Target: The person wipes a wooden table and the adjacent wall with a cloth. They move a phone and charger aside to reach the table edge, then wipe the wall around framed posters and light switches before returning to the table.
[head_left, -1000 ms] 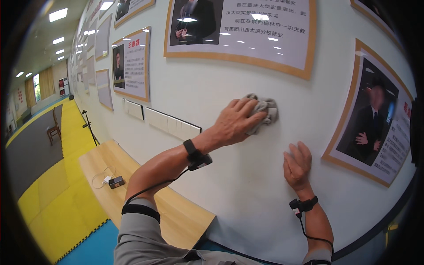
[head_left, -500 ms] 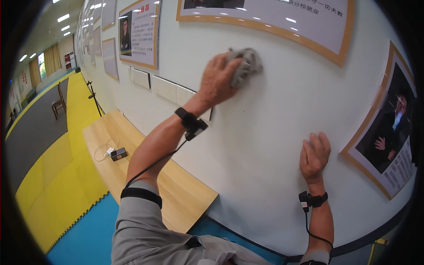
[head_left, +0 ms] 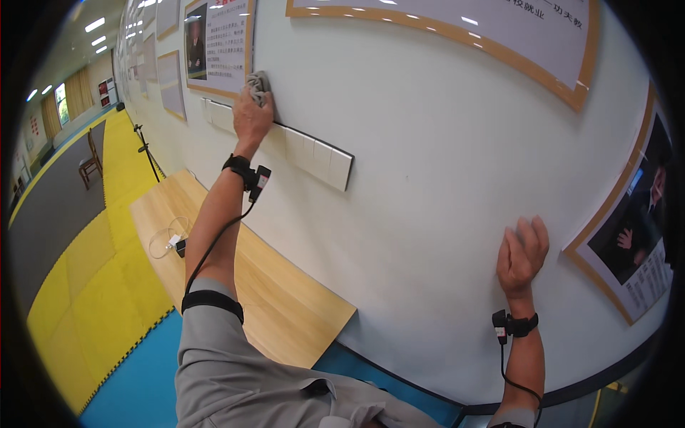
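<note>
My left hand (head_left: 252,121) grips a crumpled grey cloth (head_left: 257,85) against the white wall (head_left: 414,135). The cloth sits beside the lower right corner of a framed poster (head_left: 214,50), just above a row of white switch panels (head_left: 307,151). Lower on the wall, toward the right, my right hand (head_left: 523,258) rests with its fingers slightly bent and holds nothing. Each wrist wears a black strap with a small cabled device.
Below the wall runs a wooden bench top (head_left: 278,299), with a small black box (head_left: 181,247) and a coiled white cable on it. Another framed poster (head_left: 628,214) hangs beyond my right hand. A chair (head_left: 90,160) and a black stand (head_left: 146,151) are farther off.
My left hand has carried the cloth leftward across the wall, from below the top poster to the left poster's corner. The right hand stays against the wall, nearly unmoved.
</note>
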Demonstrator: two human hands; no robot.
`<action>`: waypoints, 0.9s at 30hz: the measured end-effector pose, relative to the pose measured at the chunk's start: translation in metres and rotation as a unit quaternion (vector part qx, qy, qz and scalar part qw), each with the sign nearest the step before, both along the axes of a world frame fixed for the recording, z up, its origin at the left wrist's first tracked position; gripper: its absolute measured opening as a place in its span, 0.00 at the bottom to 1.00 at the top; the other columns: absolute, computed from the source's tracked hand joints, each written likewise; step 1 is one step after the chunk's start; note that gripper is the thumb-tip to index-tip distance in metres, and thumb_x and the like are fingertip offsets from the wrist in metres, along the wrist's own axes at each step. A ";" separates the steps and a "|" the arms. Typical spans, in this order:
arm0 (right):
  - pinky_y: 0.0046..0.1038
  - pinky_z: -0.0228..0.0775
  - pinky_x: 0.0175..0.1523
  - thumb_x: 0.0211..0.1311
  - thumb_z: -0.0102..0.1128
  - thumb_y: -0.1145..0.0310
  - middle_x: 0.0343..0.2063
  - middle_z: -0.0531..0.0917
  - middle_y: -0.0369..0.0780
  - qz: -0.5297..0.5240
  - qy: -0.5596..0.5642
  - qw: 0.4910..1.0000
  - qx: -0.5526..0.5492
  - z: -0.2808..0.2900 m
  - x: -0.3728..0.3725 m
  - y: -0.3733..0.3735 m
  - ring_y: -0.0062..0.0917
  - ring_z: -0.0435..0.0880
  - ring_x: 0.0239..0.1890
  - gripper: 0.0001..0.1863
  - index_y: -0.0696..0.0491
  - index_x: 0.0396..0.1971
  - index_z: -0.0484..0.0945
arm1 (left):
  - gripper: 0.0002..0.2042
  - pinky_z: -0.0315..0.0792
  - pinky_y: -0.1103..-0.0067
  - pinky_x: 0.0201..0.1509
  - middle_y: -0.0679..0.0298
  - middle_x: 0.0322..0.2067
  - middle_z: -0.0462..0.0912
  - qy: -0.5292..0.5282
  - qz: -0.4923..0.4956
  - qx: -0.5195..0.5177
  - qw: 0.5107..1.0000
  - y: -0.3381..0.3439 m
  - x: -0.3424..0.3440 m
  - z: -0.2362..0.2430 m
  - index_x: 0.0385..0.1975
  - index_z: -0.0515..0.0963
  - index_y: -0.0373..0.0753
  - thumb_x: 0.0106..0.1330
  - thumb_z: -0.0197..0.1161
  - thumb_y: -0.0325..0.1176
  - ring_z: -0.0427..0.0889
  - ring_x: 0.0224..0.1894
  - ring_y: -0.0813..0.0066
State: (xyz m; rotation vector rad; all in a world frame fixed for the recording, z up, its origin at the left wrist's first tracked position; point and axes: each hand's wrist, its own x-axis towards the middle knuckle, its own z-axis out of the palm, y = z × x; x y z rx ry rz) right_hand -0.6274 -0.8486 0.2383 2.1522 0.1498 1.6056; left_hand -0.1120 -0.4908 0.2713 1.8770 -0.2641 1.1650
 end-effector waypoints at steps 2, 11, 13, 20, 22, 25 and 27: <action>0.44 0.71 0.67 0.58 0.69 0.81 0.55 0.83 0.43 -0.004 -0.001 1.000 -0.003 0.000 0.001 0.001 0.45 0.73 0.68 0.07 0.60 0.37 0.88 | 0.28 0.74 0.55 0.59 0.45 0.50 0.83 0.047 -0.019 -0.020 0.999 0.007 0.010 -0.003 0.60 0.74 0.38 0.66 0.67 0.48 0.79 0.55 0.42; 0.45 0.71 0.68 0.58 0.69 0.81 0.55 0.83 0.43 -0.004 -0.004 1.000 -0.008 0.001 0.001 -0.001 0.45 0.73 0.68 0.08 0.59 0.38 0.88 | 0.24 0.74 0.59 0.57 0.47 0.47 0.84 -0.077 -0.109 -0.048 0.990 -0.021 -0.047 0.004 0.52 0.80 0.36 0.60 0.72 0.43 0.80 0.53 0.45; 0.44 0.71 0.68 0.58 0.69 0.81 0.55 0.83 0.43 -0.002 -0.003 1.000 -0.006 0.001 0.001 0.000 0.45 0.73 0.68 0.08 0.58 0.38 0.88 | 0.25 0.75 0.59 0.57 0.48 0.47 0.83 -0.106 -0.112 -0.007 0.988 -0.034 -0.068 0.001 0.54 0.79 0.36 0.59 0.74 0.41 0.80 0.53 0.46; 0.42 0.72 0.68 0.58 0.69 0.82 0.55 0.83 0.42 0.001 0.000 1.000 -0.002 -0.001 0.000 -0.002 0.43 0.73 0.68 0.09 0.58 0.39 0.88 | 0.27 0.75 0.61 0.56 0.50 0.51 0.79 -0.178 -0.155 0.076 0.969 -0.092 -0.187 0.001 0.57 0.78 0.41 0.58 0.77 0.39 0.77 0.56 0.47; 0.42 0.72 0.68 0.58 0.69 0.82 0.55 0.83 0.42 0.001 0.001 1.000 -0.005 0.001 0.000 0.000 0.43 0.73 0.68 0.09 0.58 0.38 0.88 | 0.28 0.75 0.60 0.56 0.49 0.52 0.78 -0.228 -0.167 0.090 0.955 -0.110 -0.213 -0.009 0.57 0.79 0.42 0.55 0.79 0.36 0.77 0.56 0.46; 0.41 0.73 0.68 0.58 0.69 0.82 0.55 0.84 0.41 0.010 -0.002 1.000 0.006 0.000 0.001 -0.002 0.42 0.73 0.68 0.09 0.58 0.38 0.88 | 0.29 0.71 0.57 0.57 0.49 0.54 0.76 -0.283 -0.220 0.106 0.928 -0.136 -0.251 -0.039 0.55 0.79 0.44 0.51 0.79 0.36 0.75 0.55 0.44; 0.41 0.73 0.67 0.58 0.69 0.82 0.54 0.85 0.41 0.011 -0.004 1.000 0.007 0.000 0.003 -0.001 0.42 0.73 0.68 0.08 0.58 0.38 0.89 | 0.27 0.70 0.57 0.60 0.50 0.57 0.75 -0.279 -0.259 0.128 0.916 -0.148 -0.280 -0.066 0.53 0.81 0.44 0.50 0.78 0.33 0.74 0.58 0.45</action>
